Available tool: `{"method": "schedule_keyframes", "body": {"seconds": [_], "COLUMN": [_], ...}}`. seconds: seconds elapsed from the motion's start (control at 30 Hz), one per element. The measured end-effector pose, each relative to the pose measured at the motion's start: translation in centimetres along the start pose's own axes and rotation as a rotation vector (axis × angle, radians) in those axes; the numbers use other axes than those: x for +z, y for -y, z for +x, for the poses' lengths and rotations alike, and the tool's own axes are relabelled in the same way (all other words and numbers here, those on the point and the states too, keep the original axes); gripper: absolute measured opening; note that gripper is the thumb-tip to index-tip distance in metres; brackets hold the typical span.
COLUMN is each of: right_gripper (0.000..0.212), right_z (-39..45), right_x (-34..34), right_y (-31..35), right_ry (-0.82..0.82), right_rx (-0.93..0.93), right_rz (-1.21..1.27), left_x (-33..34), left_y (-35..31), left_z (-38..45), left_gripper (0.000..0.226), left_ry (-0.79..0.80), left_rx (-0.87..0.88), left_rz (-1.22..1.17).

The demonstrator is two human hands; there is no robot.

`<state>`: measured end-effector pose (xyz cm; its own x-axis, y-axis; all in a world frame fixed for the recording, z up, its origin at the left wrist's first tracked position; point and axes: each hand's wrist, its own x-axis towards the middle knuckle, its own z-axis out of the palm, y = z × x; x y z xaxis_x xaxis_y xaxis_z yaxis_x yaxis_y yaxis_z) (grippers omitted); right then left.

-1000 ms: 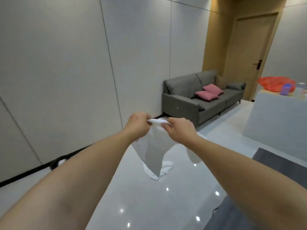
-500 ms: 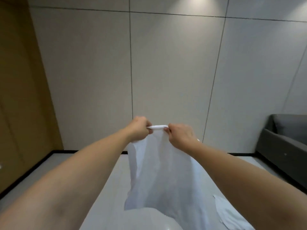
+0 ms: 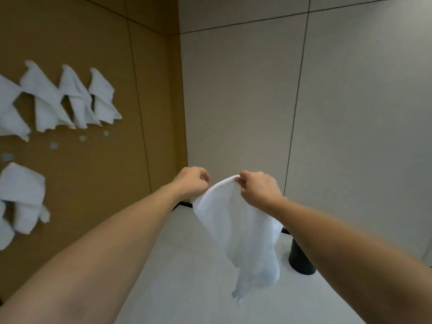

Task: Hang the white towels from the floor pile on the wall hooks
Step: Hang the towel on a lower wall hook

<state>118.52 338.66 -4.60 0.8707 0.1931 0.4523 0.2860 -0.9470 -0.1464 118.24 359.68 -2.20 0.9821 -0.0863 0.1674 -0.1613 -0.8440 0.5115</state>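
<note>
At chest height, both hands' curled fingers pinch the white towel [image 3: 236,220].

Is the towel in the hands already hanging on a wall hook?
No, the towel hangs in mid-air, pinched by the right hand, away from the brown wall.

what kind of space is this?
Probably a bare indoor room set up for a towel-hanging exercise: a brown panel wall carries hung white towels and free round hooks, beside grey wall panels and a glossy pale floor.

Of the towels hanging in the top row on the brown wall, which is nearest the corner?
The rightmost towel, beside the bare stretch of brown wall; the other towels hang to its left.
</note>
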Motion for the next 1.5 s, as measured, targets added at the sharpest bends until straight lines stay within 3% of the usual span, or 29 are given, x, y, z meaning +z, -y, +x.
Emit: {"method": "schedule_keyframes", "body": {"seconds": [0.13,0.47,0.93,1.2,1.5], "right_gripper": [0.027,0.028,0.029,0.029,0.036], "right_z": [5.3,18.6,36.0,42.9,52.3], "right_x": [3.5,12.7,22.6,29.3,35.6], "right_y": [5.2,14.7,22.3,30.4,43.9], "right_ry": [0.022,0.061,0.194,0.235,0.255], "right_rx": [-0.079,-0.351,-0.619,-0.677,-0.682], "right_rz": [0.075,0.269,0.412,0.42,0.446], "left_x": [-3.0,-7.9,-12.2,-15.2,-23.8], "left_y": [6.4,17.2,27.1,36.9,51.8], "left_z": [1.2,7.6,16.9,21.5,27.0], "left_gripper": [0.033,0.026,0.034,0.033,0.031], "left_ry": [-0.085,-0.342,-0.414,-0.427,-0.439], "left_rx": [-0.121,-0.326,-0.656,-0.668,-0.655], "left_rz": [0.008,0.128,0.29,0.328,0.331]}}
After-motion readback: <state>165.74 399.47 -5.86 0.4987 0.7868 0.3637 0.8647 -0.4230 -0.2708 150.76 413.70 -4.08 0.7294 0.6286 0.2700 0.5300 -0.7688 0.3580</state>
